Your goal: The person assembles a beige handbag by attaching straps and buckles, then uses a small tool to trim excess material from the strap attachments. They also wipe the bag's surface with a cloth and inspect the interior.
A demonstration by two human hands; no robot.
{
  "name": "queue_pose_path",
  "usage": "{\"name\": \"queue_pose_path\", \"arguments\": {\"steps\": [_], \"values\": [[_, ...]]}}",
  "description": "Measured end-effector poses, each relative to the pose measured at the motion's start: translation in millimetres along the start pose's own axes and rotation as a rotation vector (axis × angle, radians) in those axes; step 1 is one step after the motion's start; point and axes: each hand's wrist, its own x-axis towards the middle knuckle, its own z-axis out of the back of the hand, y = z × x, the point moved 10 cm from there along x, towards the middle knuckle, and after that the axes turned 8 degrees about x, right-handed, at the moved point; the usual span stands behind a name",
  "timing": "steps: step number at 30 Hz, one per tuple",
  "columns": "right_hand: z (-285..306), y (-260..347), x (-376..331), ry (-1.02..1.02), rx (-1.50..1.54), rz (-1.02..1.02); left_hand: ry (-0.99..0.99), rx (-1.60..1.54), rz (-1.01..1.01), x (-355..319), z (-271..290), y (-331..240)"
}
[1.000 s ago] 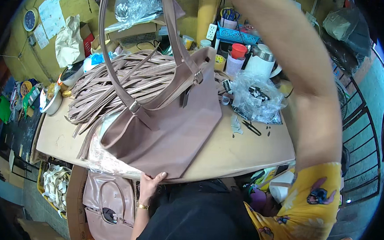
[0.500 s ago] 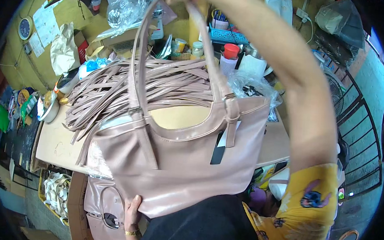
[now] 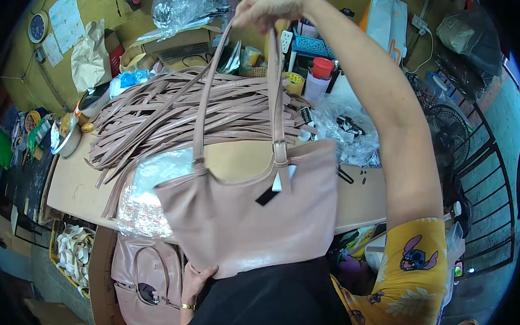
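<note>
The short yellow sleeve (image 3: 399, 287) at four o'clock bears blue cartoon creatures (image 3: 418, 261) and pale leaves (image 3: 412, 302); black cloth (image 3: 264, 310) spreads at six; the left hand (image 3: 196, 278) wears a gold-coloured wristband (image 3: 188, 306).

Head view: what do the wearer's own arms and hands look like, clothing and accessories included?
The right arm has a loose yellow sleeve ending above the elbow, printed with blue cartoon figures and pale leaf shapes. The right hand is ungloved. The left hand is ungloved too, with a gold-coloured band at the wrist; watch or bracelet, I cannot tell.
</note>
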Motion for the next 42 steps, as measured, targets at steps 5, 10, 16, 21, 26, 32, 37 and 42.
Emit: {"name": "queue_pose_path", "arguments": {"steps": [5,10,16,21,26,32,37,42], "values": [[67,62,-18,-0.507,-0.505,0.21,-0.07,-0.147,0.006,-1,11,-33],[51,72,5,-0.61,-0.733,0.312,-0.2,-0.193,-0.141,0,18,-51],[-8,61,-85,-0.583,-0.799,0.536,-0.159,-0.283,-0.26,61,-34,-90],[-151,-108,-213,-0.058,-0.077,-0.064,-0.044,-0.066,-0.461,27,-17,-115],[-247,-238,-297,-0.323,0.583,-0.291,-0.018,0.166,-0.435,57,-14,-131],[-285,-242,-287,-0.33,0.893,-0.399,-0.151,0.063,-0.28,82,27,-101],[-302,-229,-313,-0.43,1.008,-0.499,-0.117,-0.159,-0.274,84,66,-31],[-311,-219,-317,-0.259,0.892,-0.517,-0.158,-0.111,-0.168,68,46,-51]]}}
